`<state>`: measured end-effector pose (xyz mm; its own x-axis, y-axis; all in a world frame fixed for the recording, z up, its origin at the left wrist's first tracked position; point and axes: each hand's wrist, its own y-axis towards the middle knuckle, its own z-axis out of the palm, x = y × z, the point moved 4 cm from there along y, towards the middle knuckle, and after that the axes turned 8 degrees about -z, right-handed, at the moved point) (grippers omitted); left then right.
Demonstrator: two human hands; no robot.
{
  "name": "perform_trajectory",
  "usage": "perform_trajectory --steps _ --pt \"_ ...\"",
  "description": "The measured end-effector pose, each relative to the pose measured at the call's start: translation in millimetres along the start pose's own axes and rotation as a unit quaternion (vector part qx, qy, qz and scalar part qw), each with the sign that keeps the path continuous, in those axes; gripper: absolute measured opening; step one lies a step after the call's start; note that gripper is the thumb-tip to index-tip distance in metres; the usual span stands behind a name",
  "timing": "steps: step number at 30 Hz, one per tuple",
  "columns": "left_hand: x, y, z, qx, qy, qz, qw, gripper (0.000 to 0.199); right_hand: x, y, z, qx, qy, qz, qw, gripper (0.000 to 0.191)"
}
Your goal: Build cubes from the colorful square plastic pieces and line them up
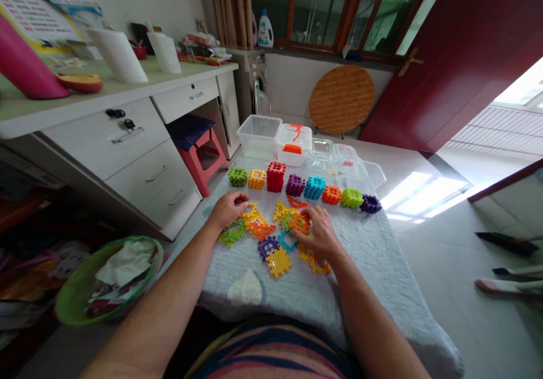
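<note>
Colourful toothed plastic building pieces lie in a loose spread on the cloth. My left hand (229, 207) is curled with its fingers together at the left of the spread, beside a yellow piece (253, 213); whatever it may pinch is hidden. Below it rests a green piece (233, 233). My right hand (321, 231) has thumb and fingers on an orange square window piece (300, 223). Around it are a blue frame piece (288, 241) and yellow-orange pieces (314, 260). Nearer me, a purple window piece (268, 247) touches a solid yellow square (279, 262).
A row of assembled blocks, including a tall red one (276, 177), crosses the cloth-covered table (365, 288). Behind stand a clear open bin (259, 136) and a lidded box (294, 143). A green basket (70, 300) is at left, near a pink stool (199, 158).
</note>
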<state>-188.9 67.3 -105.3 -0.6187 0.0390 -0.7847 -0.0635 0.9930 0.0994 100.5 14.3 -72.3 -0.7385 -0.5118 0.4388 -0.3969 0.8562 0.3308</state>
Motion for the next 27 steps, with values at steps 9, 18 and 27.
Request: perform_trajectory --steps 9,18,27 --pt "3.0 0.0 1.0 0.002 -0.008 0.0 1.0 0.026 6.1 1.4 9.7 0.003 0.046 0.013 0.999 0.034" --pt "3.3 1.4 1.3 0.009 -0.014 -0.011 1.0 0.028 -5.8 -0.4 -2.9 -0.062 0.103 0.032 0.992 0.041" --pt "-65.0 -43.0 -23.9 0.069 0.085 0.135 0.985 0.027 -34.2 -2.6 2.7 -0.022 -0.011 0.034 0.999 0.054"
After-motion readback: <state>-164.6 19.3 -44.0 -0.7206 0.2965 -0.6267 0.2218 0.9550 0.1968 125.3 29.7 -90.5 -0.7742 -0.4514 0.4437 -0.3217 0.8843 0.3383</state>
